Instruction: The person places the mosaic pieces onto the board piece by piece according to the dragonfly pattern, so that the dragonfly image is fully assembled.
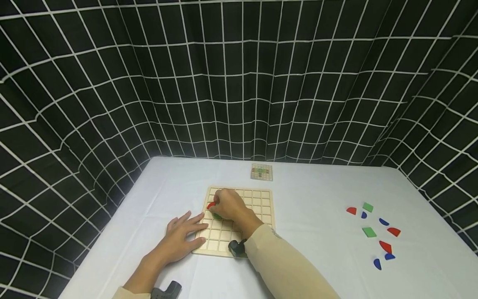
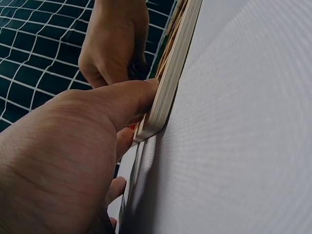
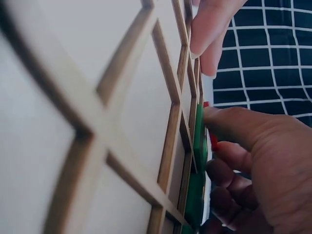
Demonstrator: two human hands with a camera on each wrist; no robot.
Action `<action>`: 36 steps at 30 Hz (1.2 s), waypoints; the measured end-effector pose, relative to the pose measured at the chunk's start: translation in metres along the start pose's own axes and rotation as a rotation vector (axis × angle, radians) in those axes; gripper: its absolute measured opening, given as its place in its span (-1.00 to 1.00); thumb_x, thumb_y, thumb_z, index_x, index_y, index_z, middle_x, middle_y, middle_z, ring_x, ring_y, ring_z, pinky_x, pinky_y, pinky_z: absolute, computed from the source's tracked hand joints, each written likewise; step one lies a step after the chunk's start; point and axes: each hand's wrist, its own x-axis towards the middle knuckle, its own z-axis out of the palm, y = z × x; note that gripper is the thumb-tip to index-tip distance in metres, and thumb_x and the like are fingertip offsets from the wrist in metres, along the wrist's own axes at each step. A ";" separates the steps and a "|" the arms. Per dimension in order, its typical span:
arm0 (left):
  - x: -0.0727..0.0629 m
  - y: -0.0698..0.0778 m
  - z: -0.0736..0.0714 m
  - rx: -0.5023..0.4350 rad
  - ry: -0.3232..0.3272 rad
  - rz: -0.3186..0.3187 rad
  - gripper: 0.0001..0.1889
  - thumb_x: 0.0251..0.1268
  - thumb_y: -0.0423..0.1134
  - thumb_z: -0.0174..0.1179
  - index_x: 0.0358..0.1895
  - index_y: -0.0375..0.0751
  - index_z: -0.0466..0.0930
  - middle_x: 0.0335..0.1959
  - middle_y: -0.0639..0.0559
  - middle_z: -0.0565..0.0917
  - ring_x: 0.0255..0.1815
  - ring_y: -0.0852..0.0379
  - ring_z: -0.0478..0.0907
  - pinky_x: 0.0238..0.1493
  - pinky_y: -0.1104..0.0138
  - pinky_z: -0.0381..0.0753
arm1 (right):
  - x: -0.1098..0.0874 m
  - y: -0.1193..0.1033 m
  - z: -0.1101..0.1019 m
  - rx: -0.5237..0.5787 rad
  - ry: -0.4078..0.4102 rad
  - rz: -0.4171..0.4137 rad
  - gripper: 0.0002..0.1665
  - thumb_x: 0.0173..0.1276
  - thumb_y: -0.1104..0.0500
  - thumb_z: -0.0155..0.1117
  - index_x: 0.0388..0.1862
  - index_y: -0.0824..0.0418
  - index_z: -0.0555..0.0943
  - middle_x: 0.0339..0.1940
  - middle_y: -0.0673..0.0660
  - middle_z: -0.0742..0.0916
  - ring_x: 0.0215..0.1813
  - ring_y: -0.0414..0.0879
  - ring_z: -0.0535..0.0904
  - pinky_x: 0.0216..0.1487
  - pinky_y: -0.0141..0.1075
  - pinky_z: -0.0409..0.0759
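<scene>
A wooden grid board (image 1: 264,209) with square compartments lies on the table. My right hand (image 1: 229,204) pinches a red rounded piece (image 1: 210,205) over the board's left part, and in the right wrist view this red piece (image 3: 213,140) shows between thumb and fingers. Green pieces (image 3: 199,136) sit in compartments just beside it, partly hidden by the hand in the head view. My left hand (image 1: 181,238) rests with fingers spread at the board's left side. Its thumb touches the board's edge (image 2: 165,97) in the left wrist view.
Several loose pieces lie on the white table (image 1: 313,195) at the right: green squares (image 1: 369,232), red rounded pieces (image 1: 393,231) and blue rounded pieces (image 1: 377,263). Behind the board lies a small pattern card (image 1: 262,172). A black curtain with white grid lines (image 1: 231,83) surrounds the table.
</scene>
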 end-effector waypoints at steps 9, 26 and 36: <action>0.000 0.001 0.001 -0.001 0.001 -0.013 -0.57 0.21 0.04 0.31 0.14 0.08 0.63 0.41 0.16 0.32 0.49 -0.14 -0.02 0.36 -0.18 -0.33 | -0.002 0.000 0.003 0.004 -0.008 0.000 -0.70 0.14 -0.01 0.50 -0.21 0.09 0.70 -0.23 -0.06 0.70 -0.15 -0.16 0.58 -0.10 -0.30 0.57; 0.000 0.002 0.001 -0.001 -0.011 -0.029 -0.56 0.21 0.07 0.29 0.16 0.09 0.62 0.41 0.21 0.30 0.50 -0.12 -0.04 0.36 -0.18 -0.34 | -0.017 0.002 -0.023 0.266 0.063 -0.051 -0.65 0.30 0.04 0.34 -0.01 0.19 0.65 -0.36 -0.02 0.59 -0.34 -0.12 0.51 -0.37 -0.29 0.55; 0.000 0.004 0.001 0.012 0.009 -0.026 -0.57 0.20 0.05 0.30 0.13 0.08 0.63 0.40 0.17 0.33 0.50 -0.14 -0.02 0.37 -0.16 -0.31 | -0.049 -0.003 -0.082 0.280 0.234 -0.162 -0.74 0.27 0.11 0.37 -0.09 0.14 0.68 -0.38 -0.05 0.59 -0.37 -0.11 0.45 -0.43 -0.26 0.49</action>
